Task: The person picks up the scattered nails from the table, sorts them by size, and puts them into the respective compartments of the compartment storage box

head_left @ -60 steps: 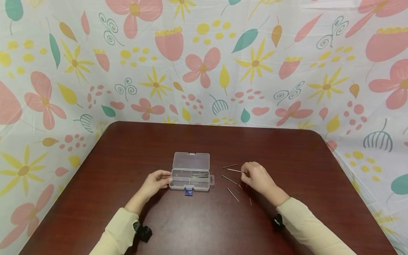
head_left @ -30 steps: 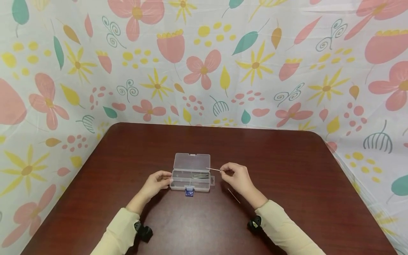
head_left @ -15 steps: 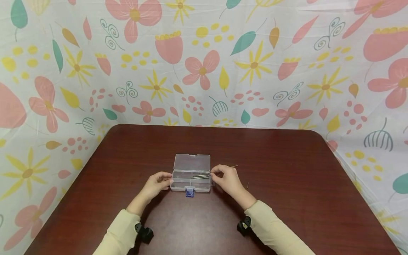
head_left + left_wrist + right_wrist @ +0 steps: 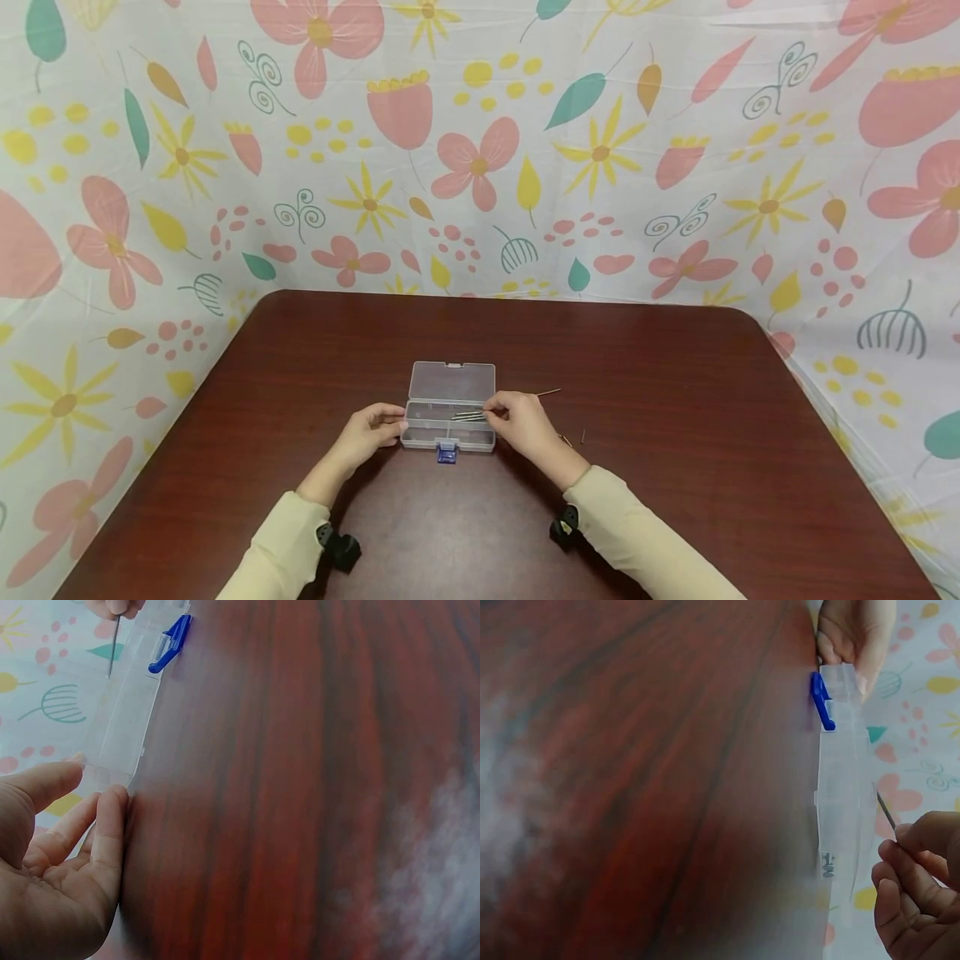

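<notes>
A clear plastic compartment box (image 4: 423, 436) lies with its lid (image 4: 452, 382) folded back and its blue latch (image 4: 447, 455) hanging toward me. My left hand (image 4: 365, 435) holds the box's left end, thumb at the rim and fingers along the outside. Thumb and fingertips of my right hand (image 4: 527, 425) pinch a thin metal rod (image 4: 886, 810) over the right side of the rear compartment. Several similar metal rods (image 4: 465, 416) lie inside that compartment. In the left wrist view the held rod (image 4: 113, 652) points down toward the box.
Right of the box, partly hidden by my right hand, loose metal pieces lie on the dark wooden table (image 4: 645, 367): a rod (image 4: 549, 392), a short pin (image 4: 583, 436) and small bits near my wrist (image 4: 565, 440). A flower-patterned cloth (image 4: 480, 242) hangs behind.
My right hand has carried a thin rod leftward from the loose pieces to the box's rear compartment. My left hand has stayed at the box's left end.
</notes>
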Action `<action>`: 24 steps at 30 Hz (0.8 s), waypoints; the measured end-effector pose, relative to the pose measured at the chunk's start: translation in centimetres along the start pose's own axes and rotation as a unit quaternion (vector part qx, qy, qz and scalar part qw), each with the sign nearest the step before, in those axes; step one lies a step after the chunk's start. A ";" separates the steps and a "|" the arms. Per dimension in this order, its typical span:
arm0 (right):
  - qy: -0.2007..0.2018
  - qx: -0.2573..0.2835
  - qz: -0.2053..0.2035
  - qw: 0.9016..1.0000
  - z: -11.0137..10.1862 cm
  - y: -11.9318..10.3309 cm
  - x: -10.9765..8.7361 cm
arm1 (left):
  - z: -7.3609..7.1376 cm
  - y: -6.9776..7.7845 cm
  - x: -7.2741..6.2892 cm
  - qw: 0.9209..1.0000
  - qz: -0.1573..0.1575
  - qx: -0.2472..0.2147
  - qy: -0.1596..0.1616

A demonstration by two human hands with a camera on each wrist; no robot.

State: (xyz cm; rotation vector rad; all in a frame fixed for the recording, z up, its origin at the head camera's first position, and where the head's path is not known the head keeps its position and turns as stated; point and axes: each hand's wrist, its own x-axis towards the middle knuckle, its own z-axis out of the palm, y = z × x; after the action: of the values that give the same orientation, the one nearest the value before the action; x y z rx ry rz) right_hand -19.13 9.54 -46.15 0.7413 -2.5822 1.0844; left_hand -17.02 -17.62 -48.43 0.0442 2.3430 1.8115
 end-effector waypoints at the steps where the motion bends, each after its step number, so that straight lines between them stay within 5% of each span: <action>1: -0.006 -0.005 0.000 1.000 0.0 0.0 0.0 | 0.0 0.0 0.0 1.000 0.002 0.001 -0.002; 10: -0.058 -0.082 0.007 0.995 -0.3 -0.3 0.0 | 0.2 0.0 0.2 1.000 0.004 -0.001 -0.002; 24: -0.055 -0.084 0.010 0.995 -1.8 -0.7 -0.9 | 0.0 0.4 0.0 0.999 0.002 -0.034 0.009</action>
State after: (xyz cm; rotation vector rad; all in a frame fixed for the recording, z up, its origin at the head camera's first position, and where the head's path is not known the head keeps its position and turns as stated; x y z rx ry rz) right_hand -17.96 10.72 -44.89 0.7546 -2.7362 0.8410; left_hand -17.01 -17.48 -48.06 0.0246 2.2925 1.9007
